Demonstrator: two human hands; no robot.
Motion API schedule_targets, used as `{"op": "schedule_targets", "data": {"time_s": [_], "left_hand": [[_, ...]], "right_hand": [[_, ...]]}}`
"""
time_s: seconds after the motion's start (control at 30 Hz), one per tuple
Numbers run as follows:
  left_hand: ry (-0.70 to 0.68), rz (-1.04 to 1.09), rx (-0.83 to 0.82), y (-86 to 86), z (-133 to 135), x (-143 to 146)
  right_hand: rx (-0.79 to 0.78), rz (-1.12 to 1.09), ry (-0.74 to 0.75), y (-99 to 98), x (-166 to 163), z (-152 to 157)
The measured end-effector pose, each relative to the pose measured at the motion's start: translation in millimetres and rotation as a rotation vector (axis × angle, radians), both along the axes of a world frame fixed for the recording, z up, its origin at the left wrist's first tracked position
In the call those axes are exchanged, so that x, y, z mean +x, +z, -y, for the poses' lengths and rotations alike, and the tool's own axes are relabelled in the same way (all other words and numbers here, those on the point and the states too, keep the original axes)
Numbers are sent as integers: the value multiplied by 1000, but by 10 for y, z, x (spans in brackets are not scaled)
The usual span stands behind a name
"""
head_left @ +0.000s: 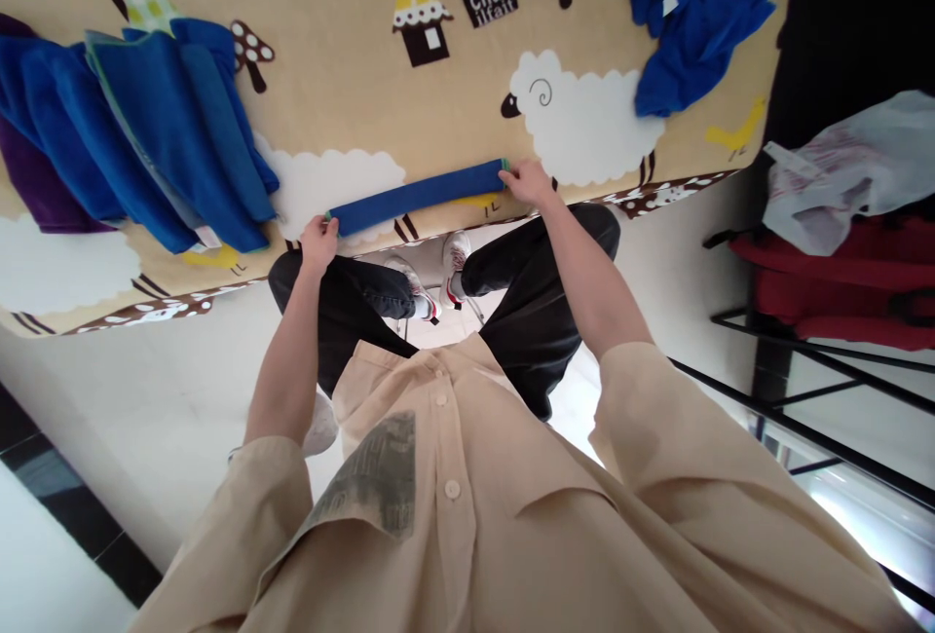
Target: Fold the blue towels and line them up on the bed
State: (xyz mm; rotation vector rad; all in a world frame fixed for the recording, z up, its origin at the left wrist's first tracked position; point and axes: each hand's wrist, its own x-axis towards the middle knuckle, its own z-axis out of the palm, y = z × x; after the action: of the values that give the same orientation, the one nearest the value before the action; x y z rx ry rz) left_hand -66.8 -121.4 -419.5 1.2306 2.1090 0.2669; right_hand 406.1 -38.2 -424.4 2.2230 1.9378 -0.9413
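A blue towel with green edging lies folded into a long narrow strip near the front edge of the patterned tablecloth. Its left end is pinched in my left hand, thumb and fingers closed on the corner. At the other end, slightly farther from me, my right hand grips the green-edged corner between thumb and fingers. The strip runs fairly straight between both hands, rising a little to the right.
Several folded blue towels lie overlapping at the left, a purple cloth under them. A crumpled blue heap of cloth rests at the far right. Beside the table are a translucent plastic bag, a red bag and a black metal rack.
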Motion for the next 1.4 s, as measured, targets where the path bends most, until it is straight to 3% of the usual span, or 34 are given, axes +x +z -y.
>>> {"op": "schedule_targets", "data": {"time_s": [0.37, 0.43, 0.53, 0.6, 0.73, 0.83, 0.97, 1.07, 1.17, 1.27, 1.33, 1.4], "left_hand": [[16, -1, -9, -45, -5, -17], [11, -11, 9, 0, 18, 3], [7, -103, 186, 145, 104, 193], [-91, -143, 300, 238, 169, 461], [-492, -38, 309, 229, 146, 1084], [-528, 3, 231, 106, 42, 1197], [-273, -15, 156, 77, 141, 787], [65, 25, 204, 202, 448, 586], [514, 345, 246, 322, 783, 839], [929, 1026, 70, 348, 863, 1340], [1071, 1281, 37, 317, 734, 1582], [1156, 1382, 85, 270, 522, 1670]], "right_hand": [[-62, 40, 20, -3, -7, -29], [-27, 56, 18, 46, -11, 8], [121, 94, 46, 224, -123, 86], [217, 96, 131, 372, -311, 149], [241, 51, 430, 513, -827, 336], [159, 37, 484, 404, -982, 431], [47, 110, 265, 256, -647, 272], [27, 192, 207, 320, -302, 50], [79, 213, 288, 448, -201, -151], [-10, 119, 462, 511, -363, -321], [-129, 94, 574, 504, -526, -411], [-201, 126, 652, 483, -669, -481]]}}
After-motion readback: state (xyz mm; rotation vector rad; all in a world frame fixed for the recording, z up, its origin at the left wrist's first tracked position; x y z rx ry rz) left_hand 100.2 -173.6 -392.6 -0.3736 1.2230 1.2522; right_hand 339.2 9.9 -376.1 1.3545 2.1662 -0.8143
